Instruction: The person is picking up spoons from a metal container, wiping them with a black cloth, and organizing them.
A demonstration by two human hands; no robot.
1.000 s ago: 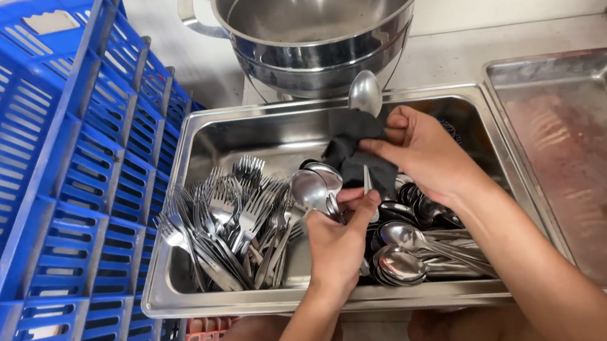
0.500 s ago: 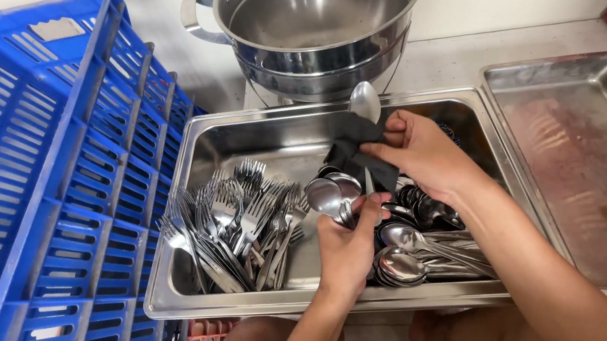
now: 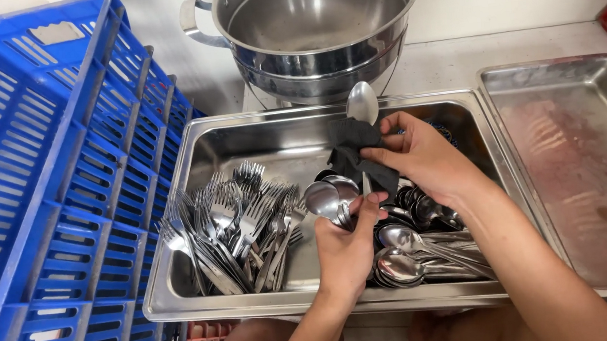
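The left hand is closed around a bunch of spoons, with their shiny bowls sticking up past the thumb. The right hand grips a dark cloth wrapped around one spoon, whose bowl pokes up above the fingers. Both hands are over a big steel pan on the worktop. Under the right hand, more spoons lie in a pile in the pan. To the left of the left hand, a heap of forks lies in the same pan. Behind the hands stands a big steel pot. A blue plastic crate leans far to the left. An empty steel tray sits to the right.
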